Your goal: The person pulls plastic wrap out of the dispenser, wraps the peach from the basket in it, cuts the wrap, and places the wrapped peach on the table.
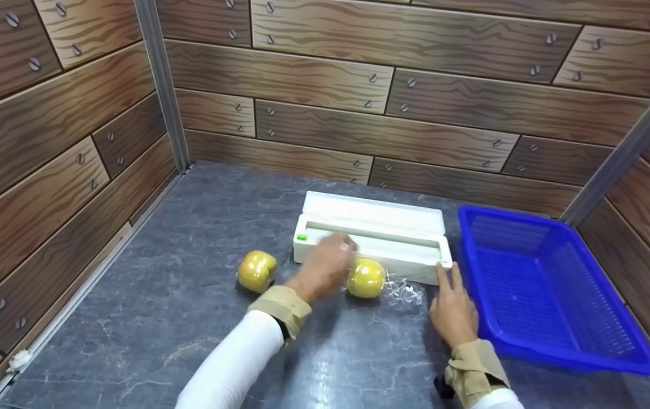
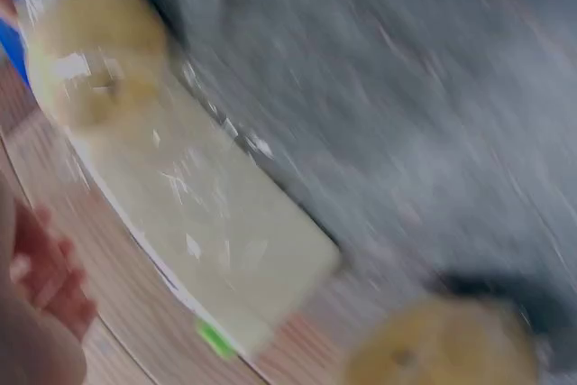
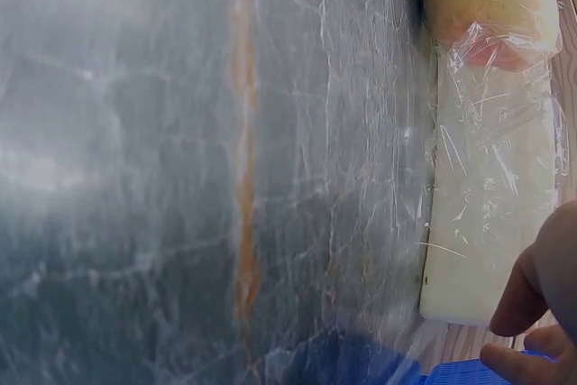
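Note:
A white cling film dispenser box [image 1: 395, 264] lies on the dark table with its lid [image 1: 373, 213] raised at the back. A bright green piece [image 1: 302, 237] sits at its left end. In front of the box is a yellow apple [image 1: 366, 278] with clear film [image 1: 404, 291] about it, crumpled to its right. My left hand [image 1: 325, 267], blurred, is over the box front, left of this apple; its fingers look bent, and whether they pinch film is unclear. My right hand [image 1: 454, 309] touches the box's right end with extended fingers. A second yellow apple [image 1: 256, 271] lies farther left.
A blue plastic basket [image 1: 535, 295] stands on the right, close beside my right hand and the box. Wood-patterned walls [image 1: 325, 74] enclose the table [image 1: 149, 318] at the back and both sides.

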Demonstrator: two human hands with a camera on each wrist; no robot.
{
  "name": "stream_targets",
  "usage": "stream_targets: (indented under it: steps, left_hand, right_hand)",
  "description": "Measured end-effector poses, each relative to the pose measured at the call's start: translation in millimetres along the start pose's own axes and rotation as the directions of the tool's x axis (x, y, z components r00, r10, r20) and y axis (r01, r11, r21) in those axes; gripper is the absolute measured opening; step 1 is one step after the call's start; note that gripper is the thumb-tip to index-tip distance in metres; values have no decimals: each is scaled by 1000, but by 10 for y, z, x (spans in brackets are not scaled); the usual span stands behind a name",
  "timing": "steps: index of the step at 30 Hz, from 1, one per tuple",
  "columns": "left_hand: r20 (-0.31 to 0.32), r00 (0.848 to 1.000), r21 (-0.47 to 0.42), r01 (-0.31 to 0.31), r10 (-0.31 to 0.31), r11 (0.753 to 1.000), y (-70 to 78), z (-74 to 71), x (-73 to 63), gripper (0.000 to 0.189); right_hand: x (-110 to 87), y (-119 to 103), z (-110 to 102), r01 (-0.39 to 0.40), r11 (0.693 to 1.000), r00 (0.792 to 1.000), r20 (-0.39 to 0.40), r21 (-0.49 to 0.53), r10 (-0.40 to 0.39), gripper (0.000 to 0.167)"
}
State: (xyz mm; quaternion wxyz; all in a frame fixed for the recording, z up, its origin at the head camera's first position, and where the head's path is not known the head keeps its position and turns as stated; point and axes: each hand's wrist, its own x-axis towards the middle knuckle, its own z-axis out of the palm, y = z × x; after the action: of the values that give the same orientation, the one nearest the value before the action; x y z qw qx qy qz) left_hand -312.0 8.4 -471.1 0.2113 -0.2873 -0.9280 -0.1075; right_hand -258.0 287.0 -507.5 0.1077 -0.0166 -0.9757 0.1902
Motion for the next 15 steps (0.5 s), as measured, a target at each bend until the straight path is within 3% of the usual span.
stream_targets:
  steps: [2, 3, 5, 7, 9, 15]
  left_hand:
    - [82, 995, -17, -62, 63, 998, 143, 16, 2, 26]
    - [93, 988, 34, -124, 121, 992, 189, 50, -9, 34]
    - [83, 984, 113, -169, 160, 979, 264, 125, -49, 56]
    - [83, 985, 189, -168, 155, 967, 305, 202, -82, 75]
    - [80, 989, 233, -142, 127, 962, 335, 272, -101, 82]
    - [-29, 995, 288, -79, 92, 954, 375, 396, -113, 71]
  right_hand:
    - [13, 1, -21, -4, 1000, 1000, 10, 0, 4, 79]
    - [19, 3, -25, -6, 1000, 1000, 13, -1, 6, 79]
    - [22, 7, -26, -8, 1000, 1000, 19, -1, 8, 79]
    - [17, 14, -15, -3, 1000, 1000, 16, 0, 3, 80]
    - [9, 18, 0, 2, 1000, 1000, 7, -1, -2, 80]
    - [-8, 19, 26, 0, 996, 1000, -26, 90, 2, 75]
